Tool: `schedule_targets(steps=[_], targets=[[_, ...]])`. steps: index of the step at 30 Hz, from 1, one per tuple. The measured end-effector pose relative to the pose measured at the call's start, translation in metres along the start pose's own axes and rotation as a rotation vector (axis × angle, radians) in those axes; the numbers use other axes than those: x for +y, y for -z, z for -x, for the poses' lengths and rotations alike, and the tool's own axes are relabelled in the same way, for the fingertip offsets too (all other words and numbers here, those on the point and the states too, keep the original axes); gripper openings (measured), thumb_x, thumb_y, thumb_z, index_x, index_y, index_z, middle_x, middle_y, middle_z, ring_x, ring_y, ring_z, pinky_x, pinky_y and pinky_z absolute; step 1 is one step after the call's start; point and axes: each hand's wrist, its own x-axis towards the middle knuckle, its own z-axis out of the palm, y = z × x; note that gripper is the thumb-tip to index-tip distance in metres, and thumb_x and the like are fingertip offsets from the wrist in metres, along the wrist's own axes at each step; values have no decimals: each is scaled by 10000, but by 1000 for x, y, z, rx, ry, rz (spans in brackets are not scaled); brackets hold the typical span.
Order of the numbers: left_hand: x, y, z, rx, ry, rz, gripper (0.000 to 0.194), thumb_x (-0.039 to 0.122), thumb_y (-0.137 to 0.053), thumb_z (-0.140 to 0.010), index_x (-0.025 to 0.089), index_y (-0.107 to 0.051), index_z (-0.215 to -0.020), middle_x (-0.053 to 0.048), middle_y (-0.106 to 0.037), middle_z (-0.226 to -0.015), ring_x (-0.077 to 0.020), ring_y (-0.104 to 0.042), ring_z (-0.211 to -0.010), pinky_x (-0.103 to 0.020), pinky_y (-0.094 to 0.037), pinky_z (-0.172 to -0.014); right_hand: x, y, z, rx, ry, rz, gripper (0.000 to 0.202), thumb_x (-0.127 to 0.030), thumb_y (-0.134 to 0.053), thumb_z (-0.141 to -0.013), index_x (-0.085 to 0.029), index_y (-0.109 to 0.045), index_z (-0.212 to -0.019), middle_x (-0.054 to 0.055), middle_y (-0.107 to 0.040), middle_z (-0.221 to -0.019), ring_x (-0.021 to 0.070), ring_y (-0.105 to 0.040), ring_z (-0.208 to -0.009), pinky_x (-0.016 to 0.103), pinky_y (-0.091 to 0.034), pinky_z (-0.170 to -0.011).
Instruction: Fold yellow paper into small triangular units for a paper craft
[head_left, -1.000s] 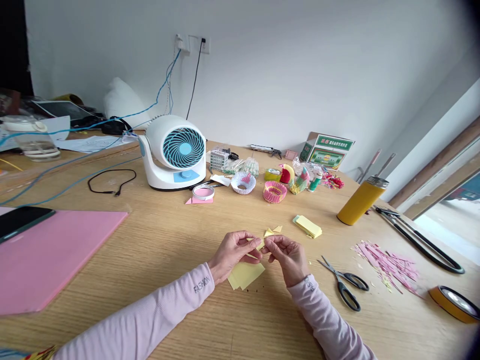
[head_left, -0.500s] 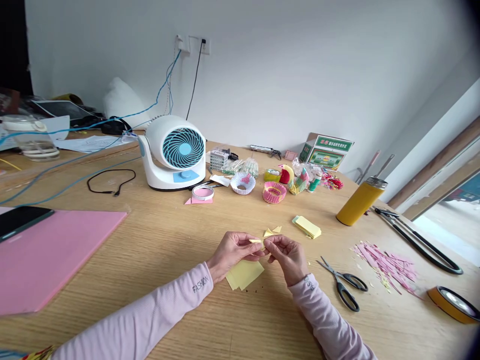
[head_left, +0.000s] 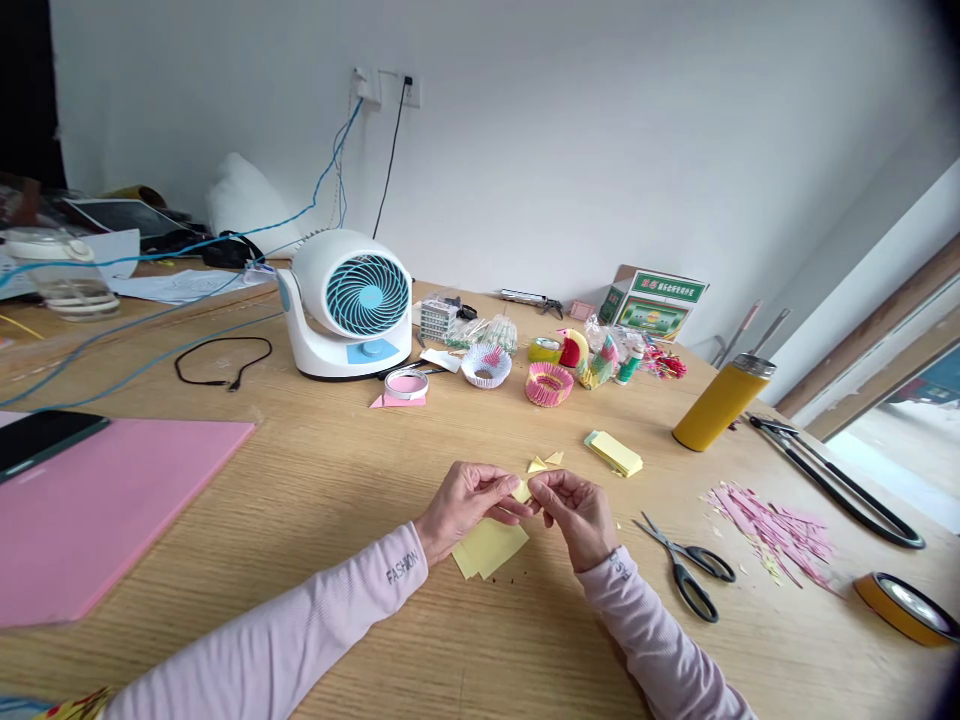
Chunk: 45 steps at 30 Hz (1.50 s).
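Paper (head_left: 520,492), small, pale yellow, spans sideways between left hand (head_left: 463,503) and right hand (head_left: 582,512), fingers pinched onto it; long axis unclear.

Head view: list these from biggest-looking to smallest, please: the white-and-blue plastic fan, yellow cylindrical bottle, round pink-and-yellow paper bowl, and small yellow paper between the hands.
1. Fan
2. Bottle
3. Bowl
4. Yellow paper, partly hidden

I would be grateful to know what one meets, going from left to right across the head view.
Pink board, white fan, left hand, held yellow paper, right hand, scissors, pink paper strips, tape roll.
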Motion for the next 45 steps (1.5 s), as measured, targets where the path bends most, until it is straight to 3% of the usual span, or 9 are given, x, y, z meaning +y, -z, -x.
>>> schedule_targets(steps=[8,12,15,19,25,36,40,45], targets=[[-3,-2,1,43,63,96,339,373,-706,-686,99,-659,-879,-91,-682,-823,-158,-650,-713,-245,-529,-608,5,-5,-3,130,-27,-132,264,-386,-755,-631,-146,-670,-701,22,-641,-531,127,-567,-473,202,-344,-386],[-6,-2,1,90,73,100,333,384,-709,-678,92,-648,-825,-87,-674,-788,-155,-647,-688,-256,-533,-614,5,-5,-2,114,-17,-22,322,-418,-739,-638,-140,-663,-780,42,-638,-635,137,-566,-527,198,-335,-372],[-7,-2,0,115,65,40,340,391,-720,-657,90,-649,-799,-75,-667,-756,-164,-650,-658,-272,-537,-604,3,-5,-2,84,79,108,389,-376,-780,-589,-165,-630,-878,31,-623,-725,132,-554,-596,194,-377,-417],[-7,-3,2,59,61,-44,356,403,-727,-638,98,-662,-810,-69,-668,-747,-177,-653,-634,-285,-537,-585,1,-5,-3,49,140,213,306,-395,-755,-619,-166,-625,-774,19,-599,-658,132,-530,-578,206,-387,-430],[-5,-1,2,44,87,60,337,375,-726,-657,103,-649,-841,-62,-655,-798,-164,-657,-665,-256,-536,-587,2,-3,-3,30,9,108,348,-491,-686,-667,-148,-665,-728,-3,-565,-563,95,-438,-434,222,-376,-378],[-2,2,0,135,225,421,223,162,-740,-671,117,-628,-858,-30,-664,-813,-112,-657,-756,-165,-523,-648,1,-7,-2,-2,-142,-140,332,-479,-732,-614,-158,-682,-687,-12,-556,-570,82,-426,-456,189,-365,-371],[-5,1,0,111,164,394,245,211,-737,-677,128,-594,-856,-20,-635,-798,-117,-647,-745,-200,-532,-659,3,-7,-2,-4,-123,-111,326,-480,-719,-631,-160,-673,-675,-19,-546,-571,77,-421,-454,188,-371,-371],[-3,-7,0,139,48,192,301,346,-714,-680,125,-544,-793,-2,-568,-746,-88,-575,-613,-249,-538,-581,4,-6,-3,-59,-15,100,339,-484,-680,-681,-151,-685,-745,4,-581,-583,98,-450,-451,222,-391,-394]])
